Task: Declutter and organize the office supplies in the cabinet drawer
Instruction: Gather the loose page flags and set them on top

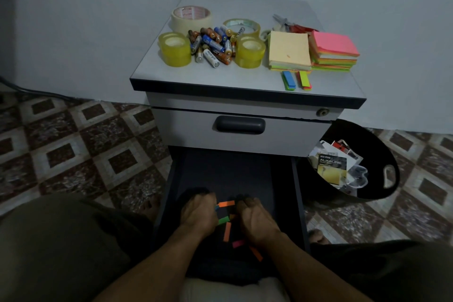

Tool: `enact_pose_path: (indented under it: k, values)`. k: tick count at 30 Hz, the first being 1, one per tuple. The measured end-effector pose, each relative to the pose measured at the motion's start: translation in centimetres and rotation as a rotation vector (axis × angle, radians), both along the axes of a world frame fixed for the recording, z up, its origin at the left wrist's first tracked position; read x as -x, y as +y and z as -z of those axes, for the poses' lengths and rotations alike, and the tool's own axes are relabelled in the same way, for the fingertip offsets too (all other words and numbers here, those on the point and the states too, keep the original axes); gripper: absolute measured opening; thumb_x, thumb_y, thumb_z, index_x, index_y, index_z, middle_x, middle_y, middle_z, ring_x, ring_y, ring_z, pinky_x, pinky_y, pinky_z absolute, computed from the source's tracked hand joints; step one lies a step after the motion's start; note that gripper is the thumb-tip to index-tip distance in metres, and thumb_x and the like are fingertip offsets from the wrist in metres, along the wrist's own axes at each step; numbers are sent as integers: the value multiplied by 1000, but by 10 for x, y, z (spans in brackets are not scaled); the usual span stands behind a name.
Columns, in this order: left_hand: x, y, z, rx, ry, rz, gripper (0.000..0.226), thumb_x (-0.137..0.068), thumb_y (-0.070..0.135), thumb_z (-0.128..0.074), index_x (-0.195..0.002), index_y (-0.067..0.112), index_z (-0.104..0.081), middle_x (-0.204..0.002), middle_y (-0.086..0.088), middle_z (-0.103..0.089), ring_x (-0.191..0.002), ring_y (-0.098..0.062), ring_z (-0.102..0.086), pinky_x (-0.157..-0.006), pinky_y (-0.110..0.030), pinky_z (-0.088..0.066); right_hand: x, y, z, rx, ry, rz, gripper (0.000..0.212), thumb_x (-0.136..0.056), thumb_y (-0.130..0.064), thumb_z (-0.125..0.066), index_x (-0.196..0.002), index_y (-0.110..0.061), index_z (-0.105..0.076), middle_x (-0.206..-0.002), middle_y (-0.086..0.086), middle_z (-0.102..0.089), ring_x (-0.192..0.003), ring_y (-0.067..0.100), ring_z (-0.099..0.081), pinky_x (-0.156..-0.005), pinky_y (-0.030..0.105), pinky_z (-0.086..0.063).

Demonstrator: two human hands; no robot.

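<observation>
The lower cabinet drawer (282, 179) is pulled out, dark inside, and both my hands are down in it. Loose coloured sticky flags (227, 231) lie scattered on its floor: orange, green and pink strips. My left hand (198, 213) has its fingers curled, and blue, orange and green flag ends stick out from its fingertips. My right hand (256, 218) is knuckles-up beside it, its fingertips hidden. An orange flag (226, 203) spans the gap between the two hands.
The cabinet top (196, 76) holds tape rolls (175, 49), a pile of batteries (212, 44), sticky-note pads (289, 50), flag stacks (288, 80) and scissors (285, 22). The upper drawer (239, 125) is closed. A black bin (389, 176) with packaging stands on the right.
</observation>
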State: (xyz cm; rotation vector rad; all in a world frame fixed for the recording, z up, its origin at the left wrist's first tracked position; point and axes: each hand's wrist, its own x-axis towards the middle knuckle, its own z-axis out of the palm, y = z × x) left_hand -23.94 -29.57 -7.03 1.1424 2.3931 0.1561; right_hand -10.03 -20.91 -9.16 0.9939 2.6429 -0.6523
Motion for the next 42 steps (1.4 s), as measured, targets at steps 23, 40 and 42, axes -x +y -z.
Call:
enact_pose_path:
  k: [23, 40, 42]
  values:
    - [0, -6, 2, 7, 6, 146, 15, -98, 27, -56, -112, 22, -60, -115, -1, -58, -100, -17, -59, -86, -32, -50, -7, -7, -3, 166, 155, 276, 44, -94, -57, -30, -112, -26, -56, -116, 6, -60, -105, 23, -60, -91, 43, -53]
    - [-6, 3, -2, 74, -61, 126, 20, -99, 22, -57, -118, 18, -58, -115, -3, -57, -97, -15, -58, -86, -31, -52, -13, -7, 2, -51, 130, 81, 22, -105, -32, -36, -116, -21, -52, -119, 9, -59, -72, 4, -60, -63, 16, -48]
    - [-4, 3, -1, 25, -71, 103, 16, -100, 21, -55, -114, 18, -59, -111, -3, -57, -93, -13, -57, -82, -29, -52, -15, -6, -1, 34, 135, 139, 26, -102, -36, -37, -122, -27, -51, -122, 4, -56, -85, 11, -57, -71, 23, -48]
